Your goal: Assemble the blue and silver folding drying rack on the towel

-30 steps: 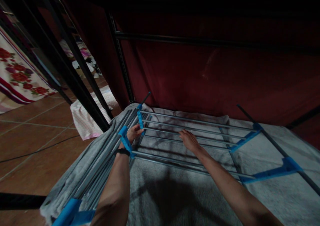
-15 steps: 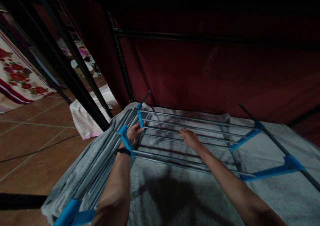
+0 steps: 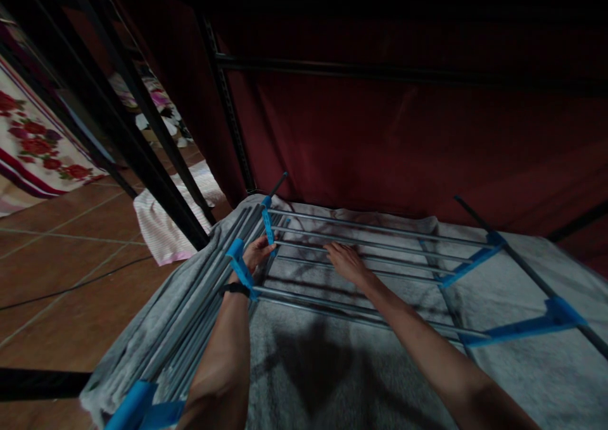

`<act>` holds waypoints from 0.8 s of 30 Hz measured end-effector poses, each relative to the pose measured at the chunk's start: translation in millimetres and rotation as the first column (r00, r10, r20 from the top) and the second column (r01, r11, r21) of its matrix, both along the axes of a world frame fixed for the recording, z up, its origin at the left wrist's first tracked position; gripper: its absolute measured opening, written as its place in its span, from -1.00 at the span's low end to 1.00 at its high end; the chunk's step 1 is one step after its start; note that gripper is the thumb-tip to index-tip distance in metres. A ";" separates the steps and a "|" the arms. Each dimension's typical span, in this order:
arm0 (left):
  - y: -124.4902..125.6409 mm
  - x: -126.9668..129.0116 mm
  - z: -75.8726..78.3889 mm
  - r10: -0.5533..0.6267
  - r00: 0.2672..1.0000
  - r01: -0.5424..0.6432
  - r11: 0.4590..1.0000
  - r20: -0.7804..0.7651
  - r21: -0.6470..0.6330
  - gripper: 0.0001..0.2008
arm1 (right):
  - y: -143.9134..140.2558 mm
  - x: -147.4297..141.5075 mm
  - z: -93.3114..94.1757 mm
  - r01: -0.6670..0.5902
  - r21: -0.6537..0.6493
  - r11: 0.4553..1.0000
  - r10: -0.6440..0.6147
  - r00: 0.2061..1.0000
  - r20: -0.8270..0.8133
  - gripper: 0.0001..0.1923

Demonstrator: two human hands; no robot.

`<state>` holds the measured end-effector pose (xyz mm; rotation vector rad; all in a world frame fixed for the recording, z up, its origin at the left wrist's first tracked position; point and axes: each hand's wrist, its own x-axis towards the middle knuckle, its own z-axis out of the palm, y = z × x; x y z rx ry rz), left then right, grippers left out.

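Note:
A rack section of grey metal rods with blue plastic brackets lies across a grey blanket. My left hand, with a dark band at the wrist, is closed around the far-left blue bracket, where the rod ends meet it. My right hand has its fingers curled over one of the middle rods, left of the section's centre. Nearer me on the left is another blue bracket. On the right, the rods run into a long blue bracket and a shorter one.
A bundle of loose grey rods lies along the blanket's left side, with a blue plastic piece at its near end. Black metal posts stand at left. A dark red cloth hangs behind. Striped cloth lies on the tiled floor.
My right hand has slid left along the rod, closer to my left hand. The right end of the rack section has shifted slightly right in view. My left hand keeps its hold.

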<state>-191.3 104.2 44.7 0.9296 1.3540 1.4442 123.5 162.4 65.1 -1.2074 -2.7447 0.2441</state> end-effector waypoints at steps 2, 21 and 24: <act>0.6 -0.3 0.4 -0.003 1.000 0.003 1.000 -0.003 -0.001 -0.54 | 1.4 -22.0 5.4 -0.028 -0.019 0.999 0.028 1.000 -0.008 -0.56; 0.2 2.8 -2.9 -0.023 0.999 0.022 0.999 0.048 0.028 -0.52 | 11.8 -151.9 8.5 -0.094 -0.147 0.985 0.095 0.995 0.003 -0.60; 1.0 2.0 -4.3 -0.012 0.998 0.011 1.000 0.053 0.015 -0.51 | 12.2 -149.9 8.1 -0.107 -0.146 0.983 0.107 0.994 -0.008 -0.57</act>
